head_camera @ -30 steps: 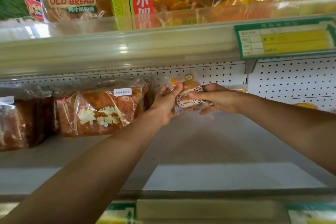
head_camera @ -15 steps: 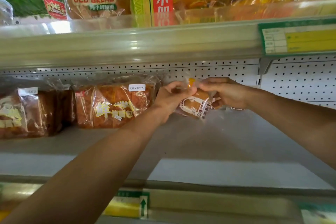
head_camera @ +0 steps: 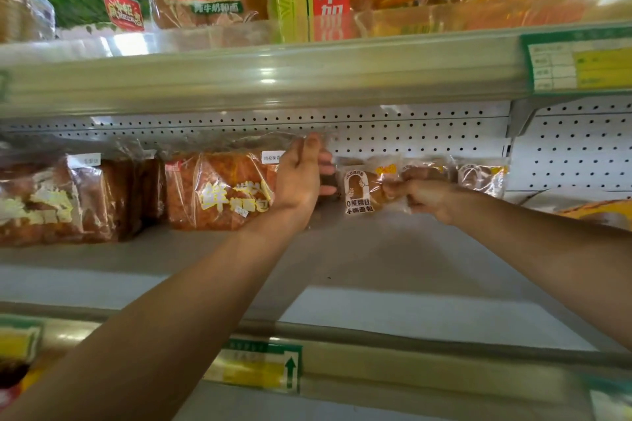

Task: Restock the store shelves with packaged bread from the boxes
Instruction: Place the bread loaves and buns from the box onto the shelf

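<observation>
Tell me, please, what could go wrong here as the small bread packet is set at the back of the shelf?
The right hand pinches the small bread packet by its thin wrapper, which might crumple or slip. The left hand is against the large loaf bag and could nudge it out of line.

small clear-wrapped bread pack (head_camera: 362, 190) upright at shelf's back.

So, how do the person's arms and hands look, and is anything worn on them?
Both forearms are bare as far as the picture shows: no sleeves are visible. The left hand and the right hand have no gloves, and I see no watch, bracelet or ring on them.
</observation>
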`<action>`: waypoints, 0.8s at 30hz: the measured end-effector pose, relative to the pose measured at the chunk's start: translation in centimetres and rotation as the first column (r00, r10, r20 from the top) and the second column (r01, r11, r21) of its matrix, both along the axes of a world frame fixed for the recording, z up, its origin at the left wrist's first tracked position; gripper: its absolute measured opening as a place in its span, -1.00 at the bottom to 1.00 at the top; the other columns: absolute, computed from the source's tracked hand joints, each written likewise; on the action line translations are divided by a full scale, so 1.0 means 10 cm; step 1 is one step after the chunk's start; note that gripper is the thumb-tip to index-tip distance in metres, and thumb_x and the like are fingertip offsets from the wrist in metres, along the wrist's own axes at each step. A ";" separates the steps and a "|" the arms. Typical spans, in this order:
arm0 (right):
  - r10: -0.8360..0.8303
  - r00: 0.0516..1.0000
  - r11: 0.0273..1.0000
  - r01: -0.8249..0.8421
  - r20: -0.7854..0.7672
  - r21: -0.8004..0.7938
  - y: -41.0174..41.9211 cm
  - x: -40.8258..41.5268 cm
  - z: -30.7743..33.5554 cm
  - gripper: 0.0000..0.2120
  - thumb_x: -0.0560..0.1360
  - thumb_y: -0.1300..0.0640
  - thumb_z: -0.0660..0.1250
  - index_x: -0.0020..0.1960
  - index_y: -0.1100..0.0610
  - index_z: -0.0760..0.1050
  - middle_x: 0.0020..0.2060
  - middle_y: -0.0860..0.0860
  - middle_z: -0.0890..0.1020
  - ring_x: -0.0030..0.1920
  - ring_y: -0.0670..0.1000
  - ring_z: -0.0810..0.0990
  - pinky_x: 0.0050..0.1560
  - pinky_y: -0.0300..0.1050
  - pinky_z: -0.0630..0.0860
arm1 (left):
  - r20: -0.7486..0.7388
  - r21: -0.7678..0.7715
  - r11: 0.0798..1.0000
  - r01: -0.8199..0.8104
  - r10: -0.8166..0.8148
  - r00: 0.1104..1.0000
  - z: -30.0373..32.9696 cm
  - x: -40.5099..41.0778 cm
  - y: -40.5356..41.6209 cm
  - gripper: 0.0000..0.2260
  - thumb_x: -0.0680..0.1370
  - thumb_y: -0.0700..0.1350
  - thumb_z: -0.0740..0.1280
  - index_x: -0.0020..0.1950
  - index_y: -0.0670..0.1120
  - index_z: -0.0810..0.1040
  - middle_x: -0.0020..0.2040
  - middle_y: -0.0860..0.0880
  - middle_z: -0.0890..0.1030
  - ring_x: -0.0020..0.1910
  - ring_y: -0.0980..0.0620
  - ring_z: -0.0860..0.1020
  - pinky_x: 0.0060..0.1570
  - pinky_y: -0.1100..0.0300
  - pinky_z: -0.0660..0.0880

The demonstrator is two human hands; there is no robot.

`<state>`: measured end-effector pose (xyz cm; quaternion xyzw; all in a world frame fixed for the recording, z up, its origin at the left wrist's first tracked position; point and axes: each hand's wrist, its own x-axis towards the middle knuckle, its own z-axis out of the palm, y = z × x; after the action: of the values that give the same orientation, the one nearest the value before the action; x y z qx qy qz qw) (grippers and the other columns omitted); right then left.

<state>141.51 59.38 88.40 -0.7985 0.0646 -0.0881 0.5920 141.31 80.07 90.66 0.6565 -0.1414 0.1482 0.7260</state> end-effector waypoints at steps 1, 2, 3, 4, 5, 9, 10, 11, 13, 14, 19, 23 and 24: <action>0.009 1.000 1.000 -0.009 -0.007 0.019 0.06 0.03 -0.02 -0.86 0.43 0.26 0.47 -0.14 0.14 0.51 -0.38 -0.07 0.60 -0.42 -0.13 0.52 -0.31 -0.21 0.46 | -0.016 -0.001 1.000 0.006 -0.006 1.000 0.00 -0.01 0.05 -0.66 0.70 0.04 0.10 0.24 -0.17 0.52 -0.08 -0.09 0.63 -0.25 0.05 0.60 -0.36 0.13 0.60; 0.020 1.000 0.999 -0.020 -0.010 0.039 0.11 0.08 -0.05 -0.83 0.45 0.30 0.44 -0.20 0.14 0.47 -0.45 -0.09 0.60 -0.50 -0.16 0.54 -0.40 -0.24 0.46 | -0.037 -0.006 1.000 0.018 -0.019 0.999 0.01 -0.02 0.09 -0.67 0.70 0.03 0.11 0.23 -0.17 0.52 -0.08 -0.11 0.64 -0.28 0.03 0.60 -0.38 0.13 0.59; 0.025 1.000 0.998 -0.024 -0.007 0.053 0.15 0.11 -0.07 -0.78 0.46 0.34 0.42 -0.24 0.13 0.43 -0.50 -0.10 0.59 -0.56 -0.20 0.53 -0.49 -0.28 0.45 | -0.060 -0.013 0.999 0.035 -0.036 0.998 0.01 -0.04 0.13 -0.70 0.70 0.01 0.12 0.22 -0.16 0.52 -0.09 -0.11 0.65 -0.32 0.02 0.60 -0.40 0.13 0.59; 0.020 1.000 0.998 -0.020 -0.004 0.051 0.19 0.15 -0.08 -0.77 0.47 0.35 0.41 -0.24 0.13 0.42 -0.51 -0.10 0.59 -0.57 -0.21 0.53 -0.55 -0.32 0.43 | -0.074 -0.018 0.999 0.048 -0.049 0.996 0.01 -0.05 0.17 -0.74 0.70 -0.02 0.15 0.22 -0.15 0.51 -0.11 -0.10 0.66 -0.36 0.02 0.60 -0.40 0.13 0.58; 0.007 1.000 0.999 -0.006 -0.001 0.041 0.21 0.19 -0.10 -0.78 0.46 0.35 0.42 -0.23 0.14 0.43 -0.47 -0.08 0.60 -0.55 -0.20 0.54 -0.56 -0.33 0.42 | -0.081 -0.024 0.998 0.057 -0.059 0.995 0.00 -0.07 0.20 -0.78 0.69 -0.06 0.19 0.22 -0.13 0.51 -0.13 -0.08 0.66 -0.38 0.03 0.60 -0.40 0.13 0.58; -0.103 0.995 0.995 0.103 0.006 -0.015 0.25 0.36 -0.14 -0.82 0.44 0.22 0.49 -0.08 0.16 0.49 -0.10 0.05 0.65 -0.20 -0.04 0.63 -0.38 -0.21 0.47 | -0.078 -0.036 0.996 0.076 -0.079 0.994 -0.04 -0.13 0.30 -0.88 0.65 -0.21 0.26 0.17 -0.14 0.52 -0.16 -0.10 0.64 -0.43 0.04 0.58 -0.44 0.17 0.56; -0.116 0.993 0.993 0.116 0.012 -0.025 0.24 0.40 -0.16 -0.82 0.43 0.21 0.50 -0.09 0.15 0.49 -0.03 0.08 0.67 -0.08 0.02 0.67 -0.35 -0.19 0.47 | -0.076 -0.034 0.996 0.078 -0.080 0.994 -0.04 -0.14 0.32 -0.88 0.65 -0.22 0.27 0.17 -0.15 0.52 -0.16 -0.11 0.64 -0.44 0.04 0.58 -0.44 0.17 0.56; -0.119 0.993 0.992 0.120 0.022 -0.038 0.23 0.44 -0.18 -0.82 0.42 0.21 0.50 -0.14 0.14 0.48 0.00 0.13 0.69 0.00 0.10 0.68 -0.33 -0.17 0.46 | -0.075 -0.034 0.996 0.079 -0.082 0.994 -0.04 -0.15 0.34 -0.88 0.64 -0.22 0.27 0.16 -0.15 0.51 -0.16 -0.11 0.63 -0.43 0.04 0.58 -0.44 0.18 0.56; -0.121 0.992 0.990 0.123 0.037 -0.067 0.23 0.49 -0.19 -0.83 0.42 0.22 0.48 -0.19 0.17 0.48 -0.01 0.21 0.69 -0.05 0.15 0.68 -0.31 -0.10 0.43 | -0.074 -0.035 0.996 0.080 -0.082 0.994 -0.05 -0.17 0.38 -0.90 0.63 -0.22 0.28 0.14 -0.13 0.50 -0.17 -0.11 0.64 -0.42 0.03 0.58 -0.42 0.17 0.55; -0.130 0.991 0.988 0.132 0.037 -0.079 0.24 0.49 -0.19 -0.85 0.43 0.22 0.47 -0.18 0.20 0.49 -0.06 0.21 0.68 -0.13 0.12 0.64 -0.27 -0.06 0.45 | -0.073 -0.034 0.996 0.078 -0.080 0.994 -0.05 -0.17 0.40 -0.90 0.63 -0.22 0.28 0.14 -0.13 0.50 -0.17 -0.11 0.64 -0.42 0.03 0.58 -0.41 0.17 0.55; -0.163 0.987 0.978 0.163 0.014 -0.132 0.30 0.40 -0.14 -0.73 0.44 0.18 0.48 0.04 0.35 0.56 -0.16 0.15 0.59 -0.20 0.06 0.51 -0.03 0.00 0.57 | -0.075 -0.023 0.998 0.067 -0.068 0.995 -0.04 -0.23 0.46 -0.88 0.63 -0.24 0.26 0.16 -0.12 0.48 -0.19 -0.09 0.63 -0.42 0.03 0.56 -0.43 0.21 0.54; -0.241 0.969 0.915 0.244 0.049 -0.321 0.31 0.29 -0.05 -0.46 0.37 -0.12 0.51 0.09 0.30 0.53 -0.15 0.13 0.65 -0.16 0.07 0.62 -0.13 -0.10 0.51 | -0.083 -0.029 0.998 0.060 -0.062 0.995 -0.05 -0.24 0.49 -0.88 0.63 -0.25 0.25 0.15 -0.11 0.48 -0.20 -0.08 0.62 -0.44 0.04 0.56 -0.42 0.21 0.54; -0.269 0.959 0.881 0.284 0.091 -0.378 0.32 0.26 -0.02 -0.40 0.38 -0.16 0.49 0.17 0.28 0.48 -0.06 0.11 0.64 -0.05 0.09 0.62 -0.07 -0.08 0.51 | -0.090 -0.031 0.998 0.057 -0.059 0.994 -0.05 -0.24 0.50 -0.87 0.63 -0.25 0.25 0.15 -0.11 0.48 -0.20 -0.07 0.63 -0.43 0.04 0.57 -0.42 0.21 0.55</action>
<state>144.11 62.58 88.21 -0.8805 0.1486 -0.1968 0.4050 138.91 85.04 90.16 0.6477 -0.1252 0.0989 0.7450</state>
